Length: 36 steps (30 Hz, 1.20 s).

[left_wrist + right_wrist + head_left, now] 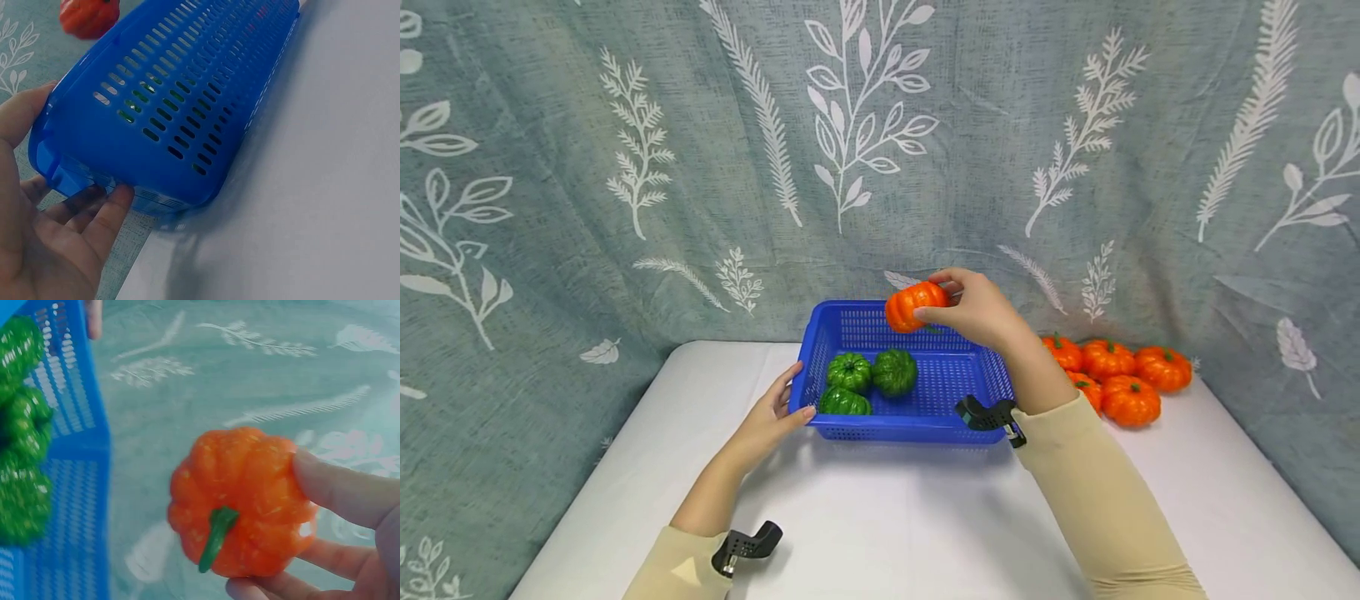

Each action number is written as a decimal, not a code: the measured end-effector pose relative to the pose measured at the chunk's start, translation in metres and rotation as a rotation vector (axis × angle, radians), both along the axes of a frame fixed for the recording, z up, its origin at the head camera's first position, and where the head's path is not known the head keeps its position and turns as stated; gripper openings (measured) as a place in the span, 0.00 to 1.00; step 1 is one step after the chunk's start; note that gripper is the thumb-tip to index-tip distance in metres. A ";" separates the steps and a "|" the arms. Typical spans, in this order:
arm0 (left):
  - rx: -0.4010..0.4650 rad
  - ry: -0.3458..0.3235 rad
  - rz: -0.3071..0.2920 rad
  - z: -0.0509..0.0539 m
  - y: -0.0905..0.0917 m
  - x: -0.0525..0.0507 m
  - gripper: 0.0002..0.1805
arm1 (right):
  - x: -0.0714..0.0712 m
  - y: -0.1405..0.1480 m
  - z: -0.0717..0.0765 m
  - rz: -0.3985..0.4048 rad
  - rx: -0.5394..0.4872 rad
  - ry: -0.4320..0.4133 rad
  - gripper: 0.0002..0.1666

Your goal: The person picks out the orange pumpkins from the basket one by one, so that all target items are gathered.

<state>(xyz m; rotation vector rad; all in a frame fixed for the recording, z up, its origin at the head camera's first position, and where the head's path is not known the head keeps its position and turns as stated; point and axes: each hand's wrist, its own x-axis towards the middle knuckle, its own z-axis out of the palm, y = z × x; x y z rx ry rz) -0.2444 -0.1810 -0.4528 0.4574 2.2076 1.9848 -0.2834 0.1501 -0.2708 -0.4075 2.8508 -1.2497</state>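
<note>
An orange toy pumpkin (910,308) with a green stem is pinched between the thumb and fingers of my right hand (973,308), held above the back part of a blue plastic basket (902,429). My left hand (767,425) grips the basket's left end; in the left wrist view the thumb (25,112) lies at the rim and the fingers at the end wall. Inside the basket's left half sit three green pumpkins (895,372). The right wrist view shows the orange pumpkin (240,503) clear of the basket wall (75,425).
Several more orange pumpkins (1131,402) are grouped on the white table (880,517) to the right of the basket, partly hidden behind my right forearm. A grey-green curtain (880,250) with white leaf prints hangs behind and beside the table.
</note>
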 end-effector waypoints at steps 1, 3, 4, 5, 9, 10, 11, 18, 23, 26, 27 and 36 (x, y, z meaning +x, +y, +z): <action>0.001 0.001 0.001 0.000 0.000 0.000 0.45 | 0.005 0.007 0.003 0.000 0.004 0.007 0.39; 0.006 0.000 -0.001 0.000 0.000 0.000 0.46 | 0.015 0.020 0.006 -0.005 0.010 0.012 0.40; 0.009 0.000 -0.003 0.000 0.000 0.000 0.46 | 0.020 0.027 0.008 -0.007 0.015 0.016 0.40; 0.009 -0.002 -0.005 0.000 0.000 0.000 0.46 | 0.025 0.034 0.009 -0.008 0.015 0.014 0.41; 0.014 -0.005 -0.008 -0.001 0.001 0.001 0.46 | 0.045 0.062 0.012 -0.029 0.038 0.020 0.44; 0.016 -0.005 -0.008 -0.001 0.001 0.001 0.46 | 0.049 0.069 0.012 -0.033 0.048 0.030 0.45; 0.015 -0.005 -0.007 0.000 0.001 0.001 0.46 | 0.054 0.076 0.011 -0.042 0.055 0.034 0.46; 0.009 -0.009 0.001 0.000 0.000 0.000 0.45 | 0.078 0.124 -0.001 -0.123 0.124 0.121 0.46; 0.001 -0.010 -0.005 0.000 -0.001 0.000 0.45 | 0.084 0.162 -0.014 -0.185 0.201 0.158 0.44; 0.000 -0.009 -0.010 0.000 -0.001 -0.001 0.45 | 0.087 0.186 -0.023 -0.221 0.251 0.159 0.44; 0.001 -0.009 -0.011 0.000 -0.001 -0.001 0.45 | 0.088 0.194 -0.026 -0.233 0.265 0.155 0.44; 0.005 -0.011 -0.010 0.000 -0.001 0.001 0.46 | 0.094 0.250 -0.055 -0.339 0.323 0.121 0.49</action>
